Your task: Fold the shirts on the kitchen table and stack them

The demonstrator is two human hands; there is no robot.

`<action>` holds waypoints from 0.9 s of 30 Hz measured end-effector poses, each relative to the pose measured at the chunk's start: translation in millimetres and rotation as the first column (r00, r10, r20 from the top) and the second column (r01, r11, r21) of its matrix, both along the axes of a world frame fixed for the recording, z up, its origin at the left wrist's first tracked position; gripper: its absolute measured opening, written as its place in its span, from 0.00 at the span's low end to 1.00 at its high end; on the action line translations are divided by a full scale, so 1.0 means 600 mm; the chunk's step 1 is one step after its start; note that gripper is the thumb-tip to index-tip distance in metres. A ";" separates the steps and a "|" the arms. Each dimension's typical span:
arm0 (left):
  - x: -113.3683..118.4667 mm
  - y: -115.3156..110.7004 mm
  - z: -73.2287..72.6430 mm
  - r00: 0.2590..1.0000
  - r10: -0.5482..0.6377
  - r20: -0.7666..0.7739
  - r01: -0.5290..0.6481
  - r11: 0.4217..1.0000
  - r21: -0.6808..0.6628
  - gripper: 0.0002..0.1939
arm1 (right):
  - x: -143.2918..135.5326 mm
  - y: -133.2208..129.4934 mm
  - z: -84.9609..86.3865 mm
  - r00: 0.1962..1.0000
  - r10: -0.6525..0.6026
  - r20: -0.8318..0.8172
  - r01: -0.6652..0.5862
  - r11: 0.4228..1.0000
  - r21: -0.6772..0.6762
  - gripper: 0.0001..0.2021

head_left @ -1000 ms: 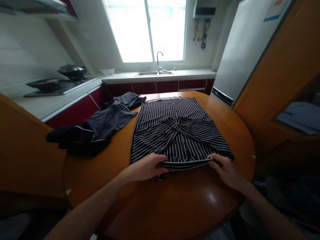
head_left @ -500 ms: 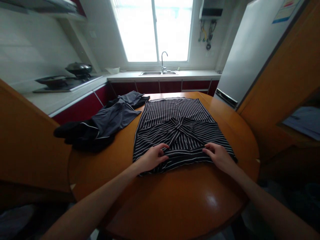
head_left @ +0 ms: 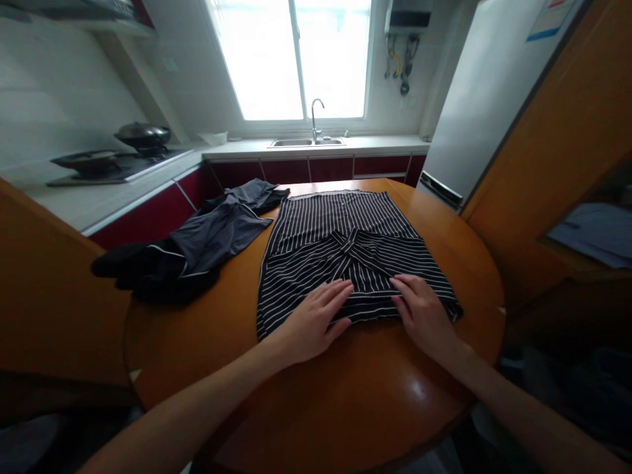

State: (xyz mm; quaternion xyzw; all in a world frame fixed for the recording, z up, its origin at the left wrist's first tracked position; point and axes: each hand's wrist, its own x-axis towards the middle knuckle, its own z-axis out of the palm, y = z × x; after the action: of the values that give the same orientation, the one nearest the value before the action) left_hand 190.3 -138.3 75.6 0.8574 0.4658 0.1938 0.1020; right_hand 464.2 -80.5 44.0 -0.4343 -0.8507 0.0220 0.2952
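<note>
A black shirt with white stripes (head_left: 340,220) lies spread on the round wooden table (head_left: 375,395). Its sleeves are folded across each other over the body, crossing near the middle. My left hand (head_left: 316,322) rests flat over the near edge of the shirt, fingers stretched out and thumb apart. On the right part of that same edge lies my right hand (head_left: 424,316), its fingers extended over the cloth. Neither hand grips the fabric. Part of the near edge is hidden under my hands.
A dark grey and black garment with white piping (head_left: 212,230) lies in a loose heap at the table's left. Beyond are a counter with a sink (head_left: 306,142), a stove with a pan (head_left: 86,161) and a lidded wok (head_left: 143,137). A fridge (head_left: 469,99) stands right.
Both hands have gone from pinched fingers at the shirt's near edge to flat, extended fingers on it. My left hand has shifted slightly right. The view has turned a little.
</note>
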 end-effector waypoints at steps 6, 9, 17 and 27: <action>0.020 -0.002 -0.051 0.962 -0.216 -0.169 0.205 0.975 -0.080 0.38 | -0.024 -0.029 -0.034 0.931 0.268 0.249 -0.239 0.961 -0.141 0.34; 0.009 -0.002 -0.052 0.956 -0.231 -0.180 0.215 0.971 -0.106 0.37 | -0.003 -0.023 -0.048 0.922 0.259 0.287 -0.210 0.959 -0.190 0.36; 0.003 -0.006 -0.049 0.957 -0.225 -0.183 0.204 0.971 -0.127 0.38 | 0.049 -0.019 -0.058 0.939 0.158 0.306 -0.117 0.982 -0.148 0.37; -0.058 -0.051 -0.032 0.935 -0.259 -0.243 0.217 0.958 -0.187 0.37 | 0.100 -0.025 -0.064 0.935 0.115 0.335 -0.066 0.986 -0.152 0.37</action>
State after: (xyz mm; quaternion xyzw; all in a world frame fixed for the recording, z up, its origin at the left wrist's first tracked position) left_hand 155.4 -168.6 56.1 0.9149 0.3817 0.0266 0.1288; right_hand 523.9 -95.5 5.4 -0.4111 -0.9047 0.0184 0.1104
